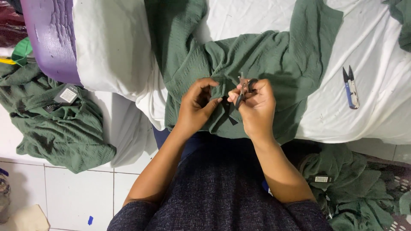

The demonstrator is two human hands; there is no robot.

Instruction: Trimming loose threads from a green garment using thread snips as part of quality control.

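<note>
A green ribbed garment [257, 51] lies spread over a white-covered surface [372, 107], its lower edge hanging toward me. My left hand [195, 107] pinches a fold of the green garment near its hem. My right hand [257, 107] is closed around a small dark cutting tool [244, 87] with its tip at the same fold, right beside the left fingers. A dark tag or strip hangs just below the fold between the hands.
A blue-handled thread snipper [351, 87] lies on the white cloth at the right. Green garments with tags are piled on the floor at left [60, 124] and lower right [346, 184]. A purple plastic tub [49, 38] stands at upper left. White floor tiles [72, 196] show below.
</note>
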